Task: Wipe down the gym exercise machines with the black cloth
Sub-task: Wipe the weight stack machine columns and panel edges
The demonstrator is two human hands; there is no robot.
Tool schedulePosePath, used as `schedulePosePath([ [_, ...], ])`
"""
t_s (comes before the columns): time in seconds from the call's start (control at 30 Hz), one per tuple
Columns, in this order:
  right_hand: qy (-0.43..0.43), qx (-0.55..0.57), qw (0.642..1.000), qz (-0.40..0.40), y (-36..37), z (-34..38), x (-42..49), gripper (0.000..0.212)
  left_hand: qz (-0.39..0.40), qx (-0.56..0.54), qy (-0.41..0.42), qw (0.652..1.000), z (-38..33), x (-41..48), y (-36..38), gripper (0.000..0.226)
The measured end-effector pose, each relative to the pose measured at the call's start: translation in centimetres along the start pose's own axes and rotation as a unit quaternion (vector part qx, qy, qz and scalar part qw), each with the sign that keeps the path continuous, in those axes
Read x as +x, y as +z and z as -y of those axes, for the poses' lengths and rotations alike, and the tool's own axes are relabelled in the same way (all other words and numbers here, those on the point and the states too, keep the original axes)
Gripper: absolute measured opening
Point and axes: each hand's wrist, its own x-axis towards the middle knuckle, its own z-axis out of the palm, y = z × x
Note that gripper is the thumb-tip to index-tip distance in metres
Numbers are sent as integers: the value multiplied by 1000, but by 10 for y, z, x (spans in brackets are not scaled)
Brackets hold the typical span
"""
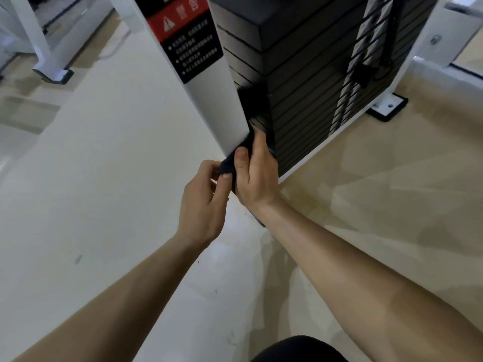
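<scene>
Wiping low on the weight-stack machine, both hands on the cloth

Step in hand, as I judge it: the wipe along the bottom of the white upright (209,95), where it meets the weight stack (313,74). Both hands sit at that corner.

Right hand (257,176): closed around the black cloth (226,165), thumb laid over the front of it, the other fingers out of sight behind. It holds the cloth against the upright's lower edge, beside the lowest plates.

Left hand (203,205): fingers curled, thumb and forefinger pinching the cloth's hanging lower end. Looks like a tidy-up of the grip, gathering loose fabric, rather than a wiping stroke.

Cloth: black, soft, bunched into a small wad; only a narrow part shows between the two thumbs. A dark blurred patch higher on the stack's corner may be more of it or shadow; cannot tell.

Next move calls for: the loose end tucked so nothing drags, then firm flat pressure along the upright or across the plate faces. Grooves between plates will likely need the cloth's edge pushed in.

Elsewhere: red-and-black warning label (188,40) higher on the upright; pale floor (78,205) below; another machine's white frame (49,56) well apart at upper left
</scene>
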Motion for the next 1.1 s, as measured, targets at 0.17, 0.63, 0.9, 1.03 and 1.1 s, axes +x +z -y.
schedulePosePath([
  [0.17,15,-22,1000,-5,0,-25,-14,80,29,59,1,998,17,2,3,15],
  [0.63,183,-106,974,78,1,-85,-51,61,154,165,-135,965,40,7,33,28],
  [0.9,93,-58,993,31,-15,13,-20,52,84,19,-103,991,-9,9,-1,19],
  [1.03,77,-62,995,21,-24,71,2,54,41,-61,-65,995,-54,1,-44,20],
  [1.1,95,-62,993,15,-28,107,10,54,25,-81,-50,995,-79,-1,-70,21],
])
